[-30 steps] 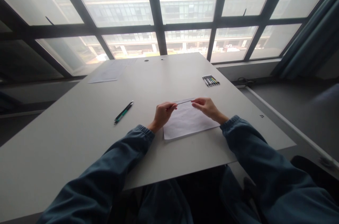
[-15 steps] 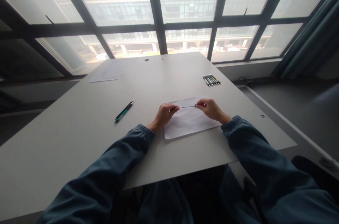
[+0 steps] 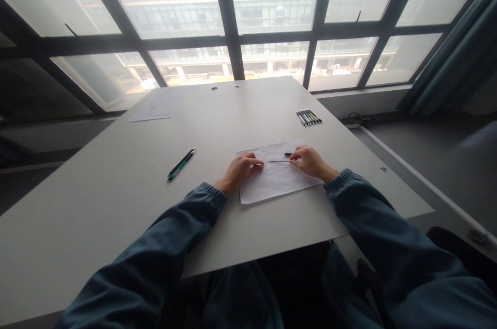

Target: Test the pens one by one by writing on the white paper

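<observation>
Both my hands rest on a white sheet of paper (image 3: pixel 272 186) on the grey table (image 3: pixel 116 199). My right hand (image 3: pixel 309 161) is closed, its fingertips pinching one end of a thin dark pen refill (image 3: pixel 278 161) that lies low over the sheet and points left. A short dark pen part (image 3: pixel 288 154) sits just beyond its fingers. My left hand (image 3: pixel 241 170) is curled with its fingers pressed together, a small gap away from the refill's free end. Whatever it holds is hidden.
A green and black pen (image 3: pixel 181 164) lies on the table to the left. A row of several pens (image 3: pixel 309 117) lies at the back right. Another sheet of paper (image 3: pixel 157 106) lies at the far left, near the window. The table's near edge overhangs my lap.
The refill was held stretched between both hands above the sheet. Both hands have since come down onto the paper, and the left hand has come off the refill's end.
</observation>
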The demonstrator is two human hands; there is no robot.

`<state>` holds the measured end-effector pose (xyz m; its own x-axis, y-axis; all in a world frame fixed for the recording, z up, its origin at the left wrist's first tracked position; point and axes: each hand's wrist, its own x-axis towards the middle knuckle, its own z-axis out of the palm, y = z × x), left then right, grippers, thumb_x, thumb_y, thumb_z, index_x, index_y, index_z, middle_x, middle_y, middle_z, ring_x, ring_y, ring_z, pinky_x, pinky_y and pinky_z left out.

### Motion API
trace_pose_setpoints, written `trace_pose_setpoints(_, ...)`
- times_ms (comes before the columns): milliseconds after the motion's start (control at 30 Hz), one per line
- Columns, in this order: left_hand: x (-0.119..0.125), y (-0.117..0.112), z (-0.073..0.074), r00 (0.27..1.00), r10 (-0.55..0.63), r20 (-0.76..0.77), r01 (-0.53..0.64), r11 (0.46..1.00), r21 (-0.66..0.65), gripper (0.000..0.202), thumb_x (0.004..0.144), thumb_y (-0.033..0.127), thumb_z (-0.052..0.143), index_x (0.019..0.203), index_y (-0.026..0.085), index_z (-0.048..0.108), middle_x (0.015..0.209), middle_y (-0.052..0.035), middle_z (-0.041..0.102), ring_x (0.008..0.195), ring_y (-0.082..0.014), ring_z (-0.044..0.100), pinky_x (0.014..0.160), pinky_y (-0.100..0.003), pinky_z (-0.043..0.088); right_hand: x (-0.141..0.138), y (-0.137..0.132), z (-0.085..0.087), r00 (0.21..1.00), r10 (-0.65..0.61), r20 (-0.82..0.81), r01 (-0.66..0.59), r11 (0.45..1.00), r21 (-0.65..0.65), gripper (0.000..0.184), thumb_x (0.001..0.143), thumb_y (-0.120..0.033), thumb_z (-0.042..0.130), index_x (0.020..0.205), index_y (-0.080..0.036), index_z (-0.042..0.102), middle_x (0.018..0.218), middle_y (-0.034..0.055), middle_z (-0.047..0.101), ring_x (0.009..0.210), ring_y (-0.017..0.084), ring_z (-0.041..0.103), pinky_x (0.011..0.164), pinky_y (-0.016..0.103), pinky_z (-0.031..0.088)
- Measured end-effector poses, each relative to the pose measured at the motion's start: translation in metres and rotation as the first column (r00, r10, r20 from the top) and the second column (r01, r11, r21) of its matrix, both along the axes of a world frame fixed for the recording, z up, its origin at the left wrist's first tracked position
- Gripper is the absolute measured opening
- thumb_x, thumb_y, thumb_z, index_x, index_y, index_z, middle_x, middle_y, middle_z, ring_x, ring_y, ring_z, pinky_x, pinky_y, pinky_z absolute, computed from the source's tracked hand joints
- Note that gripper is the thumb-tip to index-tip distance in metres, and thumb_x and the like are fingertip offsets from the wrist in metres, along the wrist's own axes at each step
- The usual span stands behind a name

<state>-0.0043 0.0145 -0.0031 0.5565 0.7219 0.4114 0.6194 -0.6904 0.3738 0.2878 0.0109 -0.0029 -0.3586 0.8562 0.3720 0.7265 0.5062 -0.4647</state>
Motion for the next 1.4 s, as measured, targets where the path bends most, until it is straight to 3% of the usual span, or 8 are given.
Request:
trace_pose_setpoints(133,0.001,0.001,-0.002,1.0,0.018,0.024,-0.018,0.999,0.027,0.024,0.094,0.036,0.06,0.108,0.025,0.076,0.092,-0.0058,0.069,0.087,-0.0204,0.064,0.084,-0.033,0.052,0.001,0.0,0.001,1.0,-0.002,0.018,0.002,1.0,-0.001,0.01,0.085,-0.025,0.071,0.08,-0.021,0.079,0.085,0.0061,0.072,0.082,0.021,0.063,0.081,0.032,0.045)
trace_pose_setpoints(267,0.002,0.004,-0.004,0.99,0.079,0.114,-0.084,0.996,0.039,0.033,0.099,0.021,0.046,0.122,0.018,0.068,0.097,-0.0081,0.068,0.094,-0.0204,0.063,0.093,-0.036,0.05,-0.001,0.0,0.004,0.999,-0.037,-0.017,0.038,0.999,0.031,0.028,0.094,-0.036,0.062,0.077,-0.019,0.076,0.079,0.0074,0.07,0.077,0.02,0.06,0.078,0.032,0.043)
trace_pose_setpoints(367,0.0,0.008,-0.006,0.97,0.127,0.206,-0.129,0.992,-0.005,0.032,0.095,0.017,0.051,0.125,0.017,0.063,0.096,-0.0066,0.071,0.087,-0.0181,0.064,0.086,-0.032,0.052,-0.001,-0.001,0.004,0.996,-0.064,-0.056,0.066,0.997,0.038,0.033,0.096,-0.037,0.057,0.074,-0.018,0.073,0.076,0.007,0.068,0.075,0.02,0.059,0.075,0.032,0.042)
trace_pose_setpoints(467,-0.003,0.01,-0.007,0.949,0.183,0.257,-0.178,0.983,-0.04,0.018,0.093,0.022,0.059,0.109,0.018,0.068,0.087,-0.0038,0.072,0.075,-0.0158,0.065,0.074,-0.028,0.052,-0.001,-0.001,0.004,0.994,-0.07,-0.089,0.074,0.996,0.045,0.036,0.097,-0.038,0.055,0.072,-0.018,0.071,0.075,0.0069,0.067,0.075,0.02,0.059,0.074,0.031,0.042)
trace_pose_setpoints(567,-0.005,0.01,-0.008,0.958,0.139,0.25,-0.137,0.99,-0.024,0.013,0.092,0.023,0.061,0.092,0.017,0.073,0.085,-0.005,0.073,0.074,-0.0164,0.066,0.074,-0.029,0.053,0.0,-0.001,0.003,0.992,-0.072,-0.107,0.078,0.996,0.052,0.038,0.098,-0.039,0.053,0.071,-0.018,0.07,0.074,0.0068,0.067,0.073,0.02,0.058,0.073,0.031,0.041)
trace_pose_setpoints(833,-0.007,0.012,-0.009,0.965,0.038,0.26,-0.045,0.999,0.021,0.019,0.092,0.027,0.06,0.089,0.02,0.078,0.092,-0.008,0.07,0.081,-0.0198,0.066,0.077,-0.035,0.055,-0.001,-0.002,0.003,0.989,-0.066,-0.131,0.071,0.997,0.04,0.041,0.098,-0.042,0.051,0.071,-0.018,0.07,0.075,0.0072,0.068,0.074,0.02,0.058,0.073,0.032,0.041)
trace_pose_setpoints(1167,-0.005,0.006,-0.005,0.991,-0.014,0.13,0.009,0.999,0.033,0.031,0.09,0.01,0.053,0.107,0.023,0.076,0.106,-0.0078,0.071,0.097,-0.0221,0.066,0.092,-0.041,0.054,-0.002,-0.002,0.005,0.991,-0.059,-0.123,0.063,0.998,0.023,0.042,0.098,-0.044,0.051,0.073,-0.018,0.071,0.075,0.0069,0.067,0.073,0.02,0.057,0.072,0.031,0.041)
trace_pose_setpoints(1400,-0.002,0.002,-0.002,0.983,0.055,0.178,-0.07,0.995,0.075,0.028,0.094,0.022,0.058,0.12,0.023,0.069,0.112,-0.0073,0.067,0.097,-0.0199,0.063,0.088,-0.036,0.055,-0.002,-0.002,0.004,0.986,-0.072,-0.15,0.077,0.997,0.03,0.036,0.097,-0.04,0.052,0.076,-0.018,0.072,0.073,0.0061,0.069,0.069,0.019,0.057,0.068,0.03,0.042)
